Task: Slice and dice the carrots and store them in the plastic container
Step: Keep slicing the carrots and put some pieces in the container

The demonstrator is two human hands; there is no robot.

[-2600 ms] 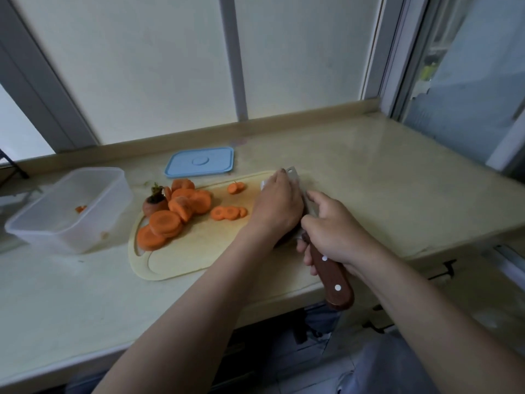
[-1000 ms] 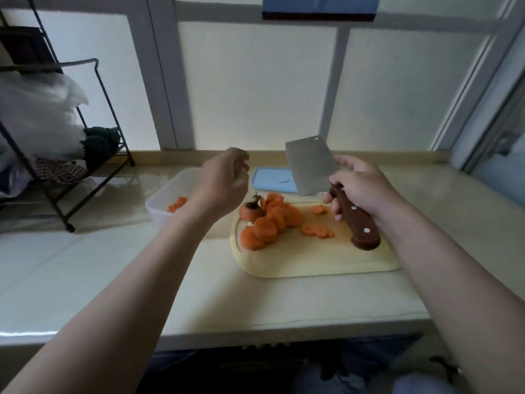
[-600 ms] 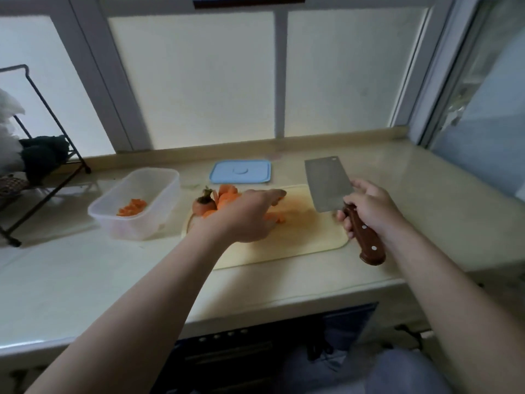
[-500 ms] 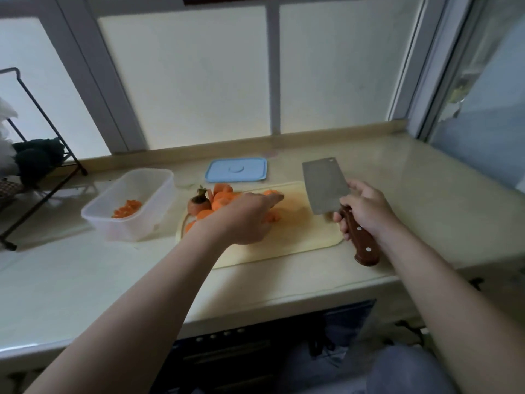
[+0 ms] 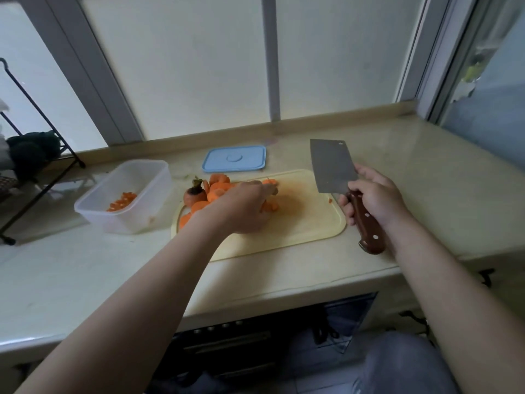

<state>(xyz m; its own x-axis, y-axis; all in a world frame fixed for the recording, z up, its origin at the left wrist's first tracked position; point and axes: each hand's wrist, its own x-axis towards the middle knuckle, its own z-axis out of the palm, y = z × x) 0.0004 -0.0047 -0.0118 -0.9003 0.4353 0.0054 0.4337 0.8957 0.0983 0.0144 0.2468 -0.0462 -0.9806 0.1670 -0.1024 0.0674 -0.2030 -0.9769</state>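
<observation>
Mid-dicing on the cutting board (image 5: 298, 226), plastic container (image 5: 133, 220) left of the left hand (image 5: 244, 209), the right hand (image 5: 375, 197) grips the raised cleaver (image 5: 331, 166) while the left covers the carrot slices (image 5: 218, 182), grip hidden, probably squaring some for the next downward cut

Left hand (image 5: 244, 207) over carrot slices (image 5: 218, 184) on cutting board (image 5: 298, 220), right hand (image 5: 375, 194) gripping cleaver (image 5: 332, 169)

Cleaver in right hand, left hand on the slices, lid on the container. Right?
No. The lid is off, lying on the counter behind the board; the container stands open, as the head view shows. Cleaver in the right hand and left hand on the slices are correct.
</observation>
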